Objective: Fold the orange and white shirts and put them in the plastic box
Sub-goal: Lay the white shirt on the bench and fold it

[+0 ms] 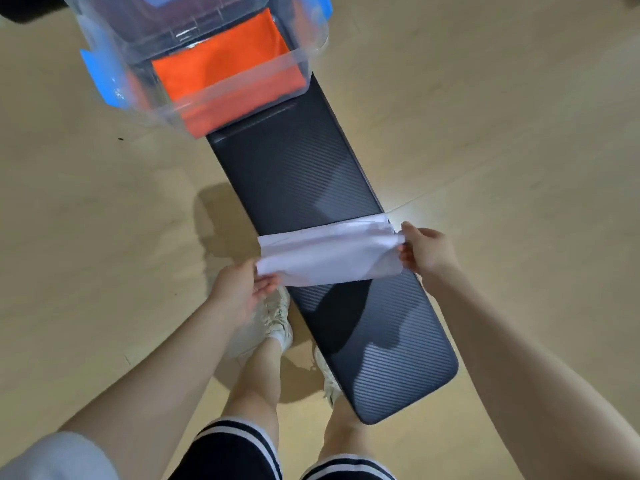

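Two hands at work, seen from the head camera: left hand [242, 289] pinching one end of the folded white shirt [329, 252], right hand [424, 251] pinching the other, across the dark counter [298, 168]. Soft, light, floppy; best held by both ends. Orange shirt [221, 71] already inside the plastic box [239, 90].

Both hands, left hand [242, 289] and right hand [424, 251], hold the folded white shirt [329, 254] over the bench [294, 168].

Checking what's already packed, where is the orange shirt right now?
In the head view, the orange shirt lies folded inside the plastic box at the top left, on the far end of the bench.
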Demonstrator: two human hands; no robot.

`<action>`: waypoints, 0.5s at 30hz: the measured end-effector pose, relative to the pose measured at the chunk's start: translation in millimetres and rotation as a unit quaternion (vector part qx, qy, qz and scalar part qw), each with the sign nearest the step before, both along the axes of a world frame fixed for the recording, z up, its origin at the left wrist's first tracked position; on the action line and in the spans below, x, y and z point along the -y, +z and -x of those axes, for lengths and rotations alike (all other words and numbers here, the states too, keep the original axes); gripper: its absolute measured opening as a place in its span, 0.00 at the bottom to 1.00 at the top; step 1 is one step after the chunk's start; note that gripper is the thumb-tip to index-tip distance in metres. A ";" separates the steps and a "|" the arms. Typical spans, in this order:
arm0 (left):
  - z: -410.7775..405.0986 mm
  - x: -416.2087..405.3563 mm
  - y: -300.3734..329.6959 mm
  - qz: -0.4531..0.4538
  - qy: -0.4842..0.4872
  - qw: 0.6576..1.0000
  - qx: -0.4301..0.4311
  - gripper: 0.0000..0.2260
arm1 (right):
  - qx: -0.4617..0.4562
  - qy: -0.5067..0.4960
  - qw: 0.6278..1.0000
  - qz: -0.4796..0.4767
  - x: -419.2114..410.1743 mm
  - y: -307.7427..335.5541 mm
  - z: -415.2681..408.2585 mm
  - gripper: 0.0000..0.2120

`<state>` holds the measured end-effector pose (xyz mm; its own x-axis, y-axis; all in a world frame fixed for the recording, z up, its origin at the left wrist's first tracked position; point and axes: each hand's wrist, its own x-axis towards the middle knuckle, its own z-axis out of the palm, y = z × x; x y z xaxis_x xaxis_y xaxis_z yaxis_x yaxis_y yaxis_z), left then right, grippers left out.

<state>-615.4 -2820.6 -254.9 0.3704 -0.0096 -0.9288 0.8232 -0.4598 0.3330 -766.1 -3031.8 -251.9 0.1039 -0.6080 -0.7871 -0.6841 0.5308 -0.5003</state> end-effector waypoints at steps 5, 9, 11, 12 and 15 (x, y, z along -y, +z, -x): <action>-22.4 1.6 -29.8 -0.076 -0.099 0.984 0.126 0.11 | -0.129 0.088 0.981 0.117 -8.7 -29.8 -13.5 0.16; -18.8 2.4 -48.4 -0.018 -0.154 0.983 0.103 0.07 | -0.132 0.076 0.984 0.092 -24.1 -46.8 -19.6 0.18; -19.9 1.3 -57.2 -0.016 -0.190 0.978 0.089 0.13 | -0.133 0.070 0.986 0.072 -28.1 -53.7 -22.4 0.16; -20.5 0.9 -60.9 -0.016 -0.200 0.976 0.080 0.16 | -0.139 0.065 0.986 0.066 -29.2 -55.8 -23.8 0.18; -24.5 2.4 -63.9 -0.029 -0.193 0.980 0.042 0.21 | -0.155 0.032 0.987 0.033 -29.7 -60.4 -26.0 0.16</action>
<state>-590.9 -2822.9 -318.8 0.4240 -0.1119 -0.8987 0.5555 -0.7516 0.3556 -740.0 -3002.1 -312.3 -0.0961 -0.6587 -0.7462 -0.8409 0.4549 -0.2932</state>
